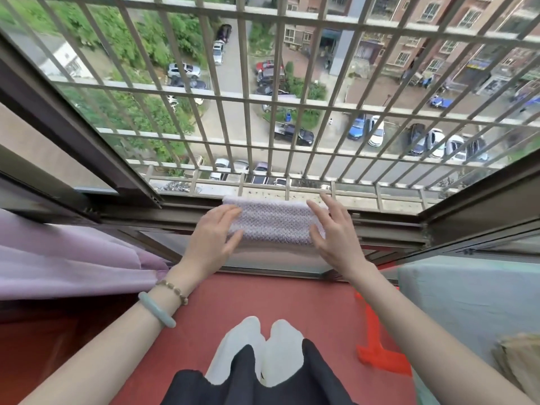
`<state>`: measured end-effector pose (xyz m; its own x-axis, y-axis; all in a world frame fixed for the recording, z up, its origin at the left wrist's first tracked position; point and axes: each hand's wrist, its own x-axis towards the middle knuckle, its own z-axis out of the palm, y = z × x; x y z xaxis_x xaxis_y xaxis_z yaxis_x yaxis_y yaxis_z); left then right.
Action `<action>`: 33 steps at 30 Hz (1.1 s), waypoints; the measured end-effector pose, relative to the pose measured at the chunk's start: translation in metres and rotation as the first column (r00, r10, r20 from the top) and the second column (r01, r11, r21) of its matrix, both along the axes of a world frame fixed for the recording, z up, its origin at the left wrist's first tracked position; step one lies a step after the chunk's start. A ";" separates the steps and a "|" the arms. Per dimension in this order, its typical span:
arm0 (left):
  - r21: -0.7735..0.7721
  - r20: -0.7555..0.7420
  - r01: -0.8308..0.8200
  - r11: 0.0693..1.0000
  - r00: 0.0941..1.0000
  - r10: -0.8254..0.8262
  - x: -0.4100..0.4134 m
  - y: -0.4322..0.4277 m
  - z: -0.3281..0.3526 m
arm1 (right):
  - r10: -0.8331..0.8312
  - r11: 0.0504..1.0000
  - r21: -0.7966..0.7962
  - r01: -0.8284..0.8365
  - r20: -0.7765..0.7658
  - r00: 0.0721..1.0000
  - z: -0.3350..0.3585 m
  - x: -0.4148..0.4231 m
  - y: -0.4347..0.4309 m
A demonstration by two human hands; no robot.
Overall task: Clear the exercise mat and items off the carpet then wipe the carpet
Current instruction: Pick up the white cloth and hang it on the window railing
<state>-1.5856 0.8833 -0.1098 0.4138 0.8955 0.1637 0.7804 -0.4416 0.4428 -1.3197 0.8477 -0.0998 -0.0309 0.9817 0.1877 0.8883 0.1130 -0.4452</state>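
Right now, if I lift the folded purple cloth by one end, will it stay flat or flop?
The cloth looks soft and woven, so it would probably droop and unfold. It seems light, and it lies on a narrow window rail, so a push might slide it off.

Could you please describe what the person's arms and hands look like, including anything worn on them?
Both forearms are bare, with no sleeves or gloves in view. By the left hand, the wrist carries a smooth pale green bangle and a string of small brownish beads. The right hand and its wrist show no jewellery.
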 end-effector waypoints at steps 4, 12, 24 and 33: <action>-0.023 -0.202 -0.013 1.000 0.979 0.008 0.028 -0.001 -0.025 | -0.016 0.998 -0.054 0.030 0.250 0.968 -0.031 -0.023 0.009; -0.103 -0.401 -0.071 0.992 0.916 0.024 0.032 -0.002 -0.056 | 0.044 0.967 -0.250 0.047 0.348 0.936 -0.058 -0.028 0.011; -0.194 -0.392 -0.029 0.981 0.919 -0.050 0.032 0.005 -0.017 | 0.024 0.934 -0.356 0.019 0.115 0.993 -0.020 -0.019 -0.005; -0.485 0.353 0.423 0.765 0.895 -0.272 0.089 -0.007 0.059 | -0.426 0.883 -0.391 0.258 -0.442 0.789 0.070 0.036 -0.097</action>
<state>-1.4962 0.8764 -0.0507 0.7271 0.6682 -0.1577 0.4508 -0.2914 0.8437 -1.2839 0.7508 -0.0296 0.3336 0.9169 -0.2190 0.4825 -0.3656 -0.7960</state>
